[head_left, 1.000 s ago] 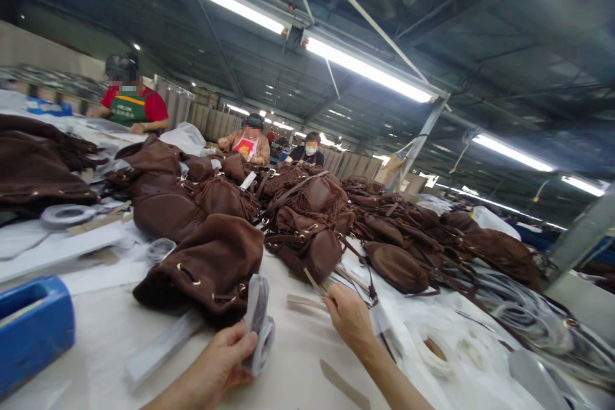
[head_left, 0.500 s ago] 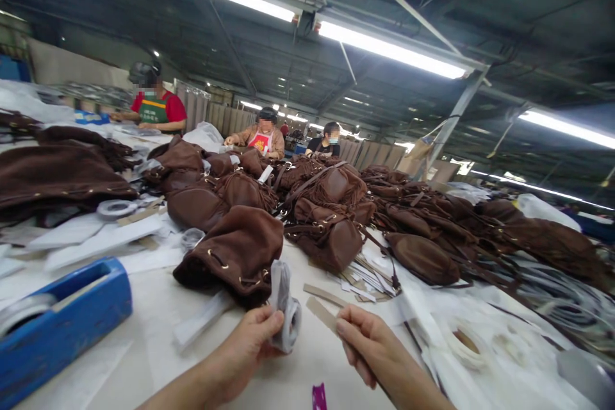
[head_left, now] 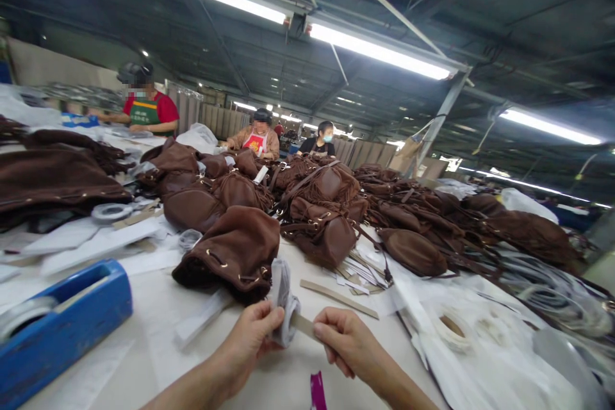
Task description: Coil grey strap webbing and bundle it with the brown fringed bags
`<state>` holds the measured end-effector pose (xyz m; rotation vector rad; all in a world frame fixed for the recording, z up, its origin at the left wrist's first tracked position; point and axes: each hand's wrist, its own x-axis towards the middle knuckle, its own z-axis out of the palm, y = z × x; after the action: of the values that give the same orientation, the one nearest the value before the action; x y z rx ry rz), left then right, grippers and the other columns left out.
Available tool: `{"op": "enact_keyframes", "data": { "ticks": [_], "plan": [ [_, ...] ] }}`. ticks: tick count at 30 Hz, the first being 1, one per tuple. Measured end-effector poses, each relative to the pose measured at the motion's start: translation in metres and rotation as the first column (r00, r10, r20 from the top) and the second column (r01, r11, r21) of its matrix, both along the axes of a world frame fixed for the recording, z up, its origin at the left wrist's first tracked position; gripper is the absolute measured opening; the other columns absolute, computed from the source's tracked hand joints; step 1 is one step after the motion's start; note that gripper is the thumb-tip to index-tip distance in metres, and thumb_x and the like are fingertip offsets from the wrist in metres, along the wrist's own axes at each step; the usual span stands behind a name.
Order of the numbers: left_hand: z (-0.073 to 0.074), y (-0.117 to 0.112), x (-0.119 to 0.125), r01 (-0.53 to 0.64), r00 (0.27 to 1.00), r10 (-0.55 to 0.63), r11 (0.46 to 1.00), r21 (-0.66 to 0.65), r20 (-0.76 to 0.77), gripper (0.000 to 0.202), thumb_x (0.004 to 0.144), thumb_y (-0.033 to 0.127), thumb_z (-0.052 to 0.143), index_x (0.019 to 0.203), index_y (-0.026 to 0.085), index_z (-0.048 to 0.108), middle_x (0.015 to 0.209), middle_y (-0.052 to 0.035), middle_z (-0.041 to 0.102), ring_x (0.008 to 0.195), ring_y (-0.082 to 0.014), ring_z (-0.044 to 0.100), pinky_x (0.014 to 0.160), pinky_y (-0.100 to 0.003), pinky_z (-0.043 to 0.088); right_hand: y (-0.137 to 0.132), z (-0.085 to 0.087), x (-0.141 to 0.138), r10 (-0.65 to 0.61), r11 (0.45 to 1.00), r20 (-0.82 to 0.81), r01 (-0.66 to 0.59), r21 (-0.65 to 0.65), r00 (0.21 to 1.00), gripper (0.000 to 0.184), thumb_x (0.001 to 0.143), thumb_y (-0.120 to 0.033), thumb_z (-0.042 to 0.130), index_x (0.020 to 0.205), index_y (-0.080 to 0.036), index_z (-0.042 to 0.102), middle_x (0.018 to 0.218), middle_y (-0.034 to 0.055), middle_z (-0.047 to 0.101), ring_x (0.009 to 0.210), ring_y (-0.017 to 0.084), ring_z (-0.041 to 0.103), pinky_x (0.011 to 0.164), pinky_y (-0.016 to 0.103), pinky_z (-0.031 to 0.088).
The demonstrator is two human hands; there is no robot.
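Observation:
My left hand (head_left: 250, 346) is closed on a grey roll of tape (head_left: 283, 304), held upright just above the white table (head_left: 144, 339). My right hand (head_left: 343, 343) pinches a thin tan strip (head_left: 303, 325), whose far end touches the roll. Both hands meet low in the middle of the view. A brown suede bag (head_left: 230, 253) with gold eyelets lies directly behind the roll.
A blue tape dispenser (head_left: 62, 320) sits at the left. Several brown fringed bags (head_left: 327, 205) are heaped across the table. Loose tan strips (head_left: 339, 298), white paper and a tape ring (head_left: 451, 327) lie to the right. Three people work at the far side. A magenta scrap (head_left: 317, 391) lies near my wrists.
My right hand picked a tan strip off the table, drew it back and brought its end against the roll in my left hand. The view shifted slightly.

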<state>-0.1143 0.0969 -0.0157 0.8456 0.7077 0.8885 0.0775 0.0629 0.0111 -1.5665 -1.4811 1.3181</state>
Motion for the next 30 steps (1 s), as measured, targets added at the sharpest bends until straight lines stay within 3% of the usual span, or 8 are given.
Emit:
{"op": "enact_keyframes", "data": {
  "ticks": [6, 10, 14, 18, 23, 27, 30],
  "plan": [
    [-0.006, 0.005, -0.001, -0.025, 0.998, 0.030, 0.997, 0.080, -0.060, 0.045, 0.060, 0.053, 0.080, 0.078, 0.015, 0.063, 0.074, -0.0021, 0.062, 0.067, -0.0156, 0.053, 0.063, -0.025, 0.039, 0.009, -0.006, -0.014, 0.006, 1.000, 0.009, -0.006, 0.008, 1.000, 0.034, 0.072, -0.053, 0.055, 0.070, -0.020, 0.050, 0.043, -0.0086, 0.051, 0.024, 0.003, 0.028, 0.028, 0.018, 0.012],
    [-0.005, 0.006, -0.003, -0.048, 0.996, 0.056, 0.992, 0.117, -0.064, 0.041, 0.065, 0.050, 0.078, 0.079, 0.014, 0.063, 0.072, -0.0009, 0.060, 0.064, -0.0139, 0.050, 0.060, -0.024, 0.034, 0.006, -0.004, -0.014, 0.000, 0.999, -0.107, -0.004, -0.043, 0.994, 0.037, 0.072, -0.055, 0.059, 0.073, -0.019, 0.050, 0.043, -0.0092, 0.050, 0.025, 0.002, 0.026, 0.029, 0.018, 0.009],
    [0.001, 0.004, -0.004, -0.024, 0.999, 0.022, 0.997, 0.073, 0.028, 0.045, 0.061, 0.049, 0.081, 0.083, 0.012, 0.067, 0.078, -0.0042, 0.063, 0.069, -0.0165, 0.053, 0.067, -0.027, 0.039, 0.002, -0.004, -0.010, 0.014, 0.997, -0.211, -0.029, -0.067, 0.977, 0.041, 0.070, -0.057, 0.062, 0.076, -0.018, 0.050, 0.044, -0.0095, 0.050, 0.025, 0.001, 0.024, 0.030, 0.019, 0.007],
    [0.006, 0.004, -0.005, 0.020, 0.996, -0.022, 0.999, 0.026, 0.086, 0.047, 0.060, 0.049, 0.082, 0.088, 0.013, 0.069, 0.083, -0.0060, 0.064, 0.076, -0.0188, 0.054, 0.073, -0.030, 0.042, 0.003, -0.008, -0.013, -0.008, 0.999, -0.156, 0.002, -0.036, 0.988, 0.037, 0.072, -0.054, 0.060, 0.074, -0.019, 0.050, 0.043, -0.0092, 0.050, 0.025, 0.001, 0.026, 0.029, 0.018, 0.008],
    [0.008, 0.006, -0.008, 0.008, 1.000, -0.006, 0.994, 0.112, -0.019, 0.047, 0.060, 0.047, 0.081, 0.089, 0.012, 0.069, 0.080, -0.0054, 0.064, 0.075, -0.0186, 0.054, 0.070, -0.027, 0.039, 0.008, -0.008, -0.017, -0.060, 0.998, 0.001, 0.060, 0.030, 0.998, 0.029, 0.072, -0.048, 0.055, 0.068, -0.020, 0.048, 0.039, -0.0089, 0.050, 0.022, 0.003, 0.027, 0.026, 0.017, 0.010],
    [0.005, 0.008, -0.008, 0.023, 0.996, -0.007, 0.986, 0.168, -0.092, 0.047, 0.063, 0.051, 0.076, 0.086, 0.012, 0.065, 0.078, -0.0036, 0.061, 0.076, -0.0187, 0.052, 0.069, -0.027, 0.038, 0.009, -0.009, -0.018, -0.023, 0.999, -0.066, 0.024, 0.026, 0.998, 0.026, 0.072, -0.045, 0.052, 0.071, -0.019, 0.050, 0.041, -0.0093, 0.050, 0.024, 0.003, 0.027, 0.026, 0.016, 0.012],
    [0.002, 0.012, -0.008, 0.034, 0.979, 0.028, 0.955, 0.296, -0.204, 0.042, 0.065, 0.052, 0.072, 0.074, 0.014, 0.058, 0.071, -0.0005, 0.054, 0.071, -0.0168, 0.048, 0.065, -0.026, 0.035, 0.008, -0.014, -0.023, -0.046, 0.999, -0.051, 0.046, 0.013, 0.998, 0.026, 0.070, -0.045, 0.053, 0.070, -0.020, 0.049, 0.039, -0.0097, 0.048, 0.023, 0.003, 0.028, 0.025, 0.016, 0.013]
  ]
}}
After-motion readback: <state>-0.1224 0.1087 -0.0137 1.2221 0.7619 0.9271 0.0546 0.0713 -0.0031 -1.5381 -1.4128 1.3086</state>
